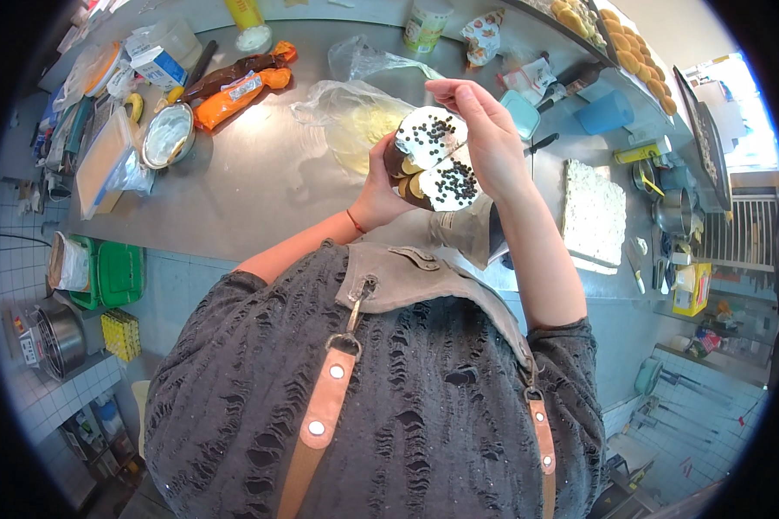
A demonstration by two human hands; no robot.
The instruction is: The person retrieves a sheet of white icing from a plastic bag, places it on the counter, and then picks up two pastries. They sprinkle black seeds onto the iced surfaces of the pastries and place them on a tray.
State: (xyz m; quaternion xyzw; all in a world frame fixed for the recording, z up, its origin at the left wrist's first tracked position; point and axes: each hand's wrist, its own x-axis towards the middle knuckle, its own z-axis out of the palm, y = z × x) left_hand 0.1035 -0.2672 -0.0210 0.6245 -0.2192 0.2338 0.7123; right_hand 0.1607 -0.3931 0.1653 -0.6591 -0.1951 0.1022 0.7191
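Cream-topped pastries [441, 160], two pressed side by side, sit in our left hand [379, 192], above the middle of the metal table [273, 186]. White cream covers their upper faces, small dark round bits are scattered over it, and their sides show dark brown and pale tan. Our left fingers are clamped around them from the left; the fingertips underneath are hidden from us. Our right hand [491, 130] is raised over their right edge, its fingers bent toward the left and lying close together. We cannot tell whether the thumb and fingertips meet or pinch anything.

Just beyond our left hand lies a clear plastic bag [363, 130] with something pale yellow inside. Farther left we have an orange bag [234, 100], long and tapered, beside a dark brown one [229, 78], and nearer to us a metal bowl [168, 137] smeared with white. On the right, a white slab [594, 214] with an uneven surface lies flat on the table. Beyond it we see a blue cup [606, 112], with a pale teal container [521, 114] to its left. At the far right edge, golden buns [639, 54] are set out in rows. Near us, below the pastries, a grey container [460, 232] is partly covered by our right forearm and the bib of our grey-brown apron [415, 277].
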